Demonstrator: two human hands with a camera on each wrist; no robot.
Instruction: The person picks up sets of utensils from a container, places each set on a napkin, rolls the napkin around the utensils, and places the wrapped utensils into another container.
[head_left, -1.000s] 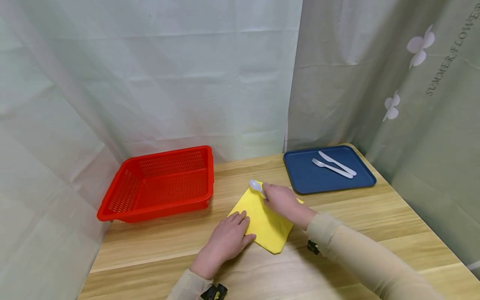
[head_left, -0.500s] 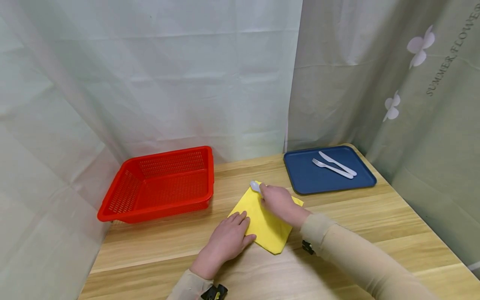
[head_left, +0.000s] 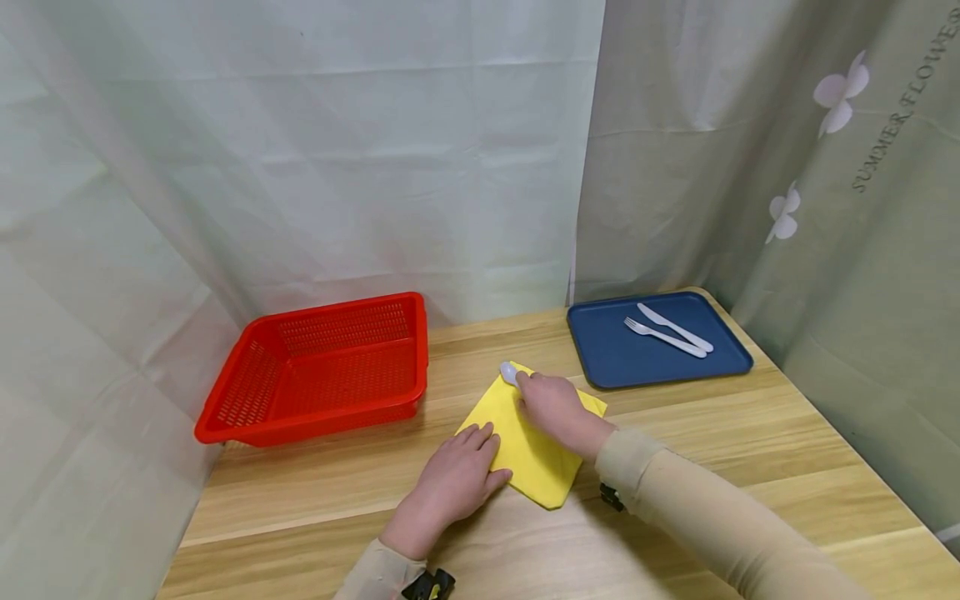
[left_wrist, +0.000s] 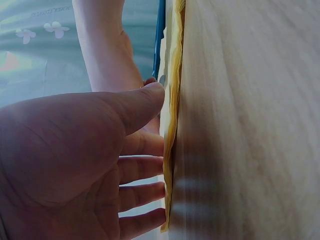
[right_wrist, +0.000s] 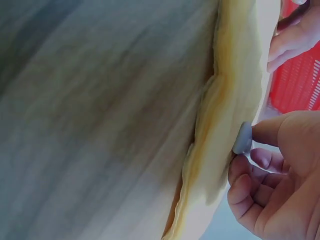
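A folded yellow napkin (head_left: 534,458) lies turned at an angle on the wooden table. My left hand (head_left: 459,473) rests on its left edge, fingers straight and spread; the left wrist view has the fingertips and thumb (left_wrist: 145,102) right at the napkin's layered edge. Over the napkin's upper part, my right hand (head_left: 557,408) pinches a white plastic spoon (head_left: 509,372). The spoon's bowl points to the napkin's far corner, and most of the handle is hidden under the hand. In the right wrist view, the handle end (right_wrist: 243,138) shows between thumb and curled fingers, close on the napkin.
A red perforated plastic basket (head_left: 352,371) stands at the back left. At the back right, a blue tray (head_left: 611,354) bears a white plastic fork (head_left: 663,337) and a white plastic knife (head_left: 675,326). Pale curtains (head_left: 375,167) hang behind and beside the table.
My right hand has shifted slightly left along the spoon toward its bowl, covering more of its neck. The left hand, napkin, basket and tray have stayed in place.
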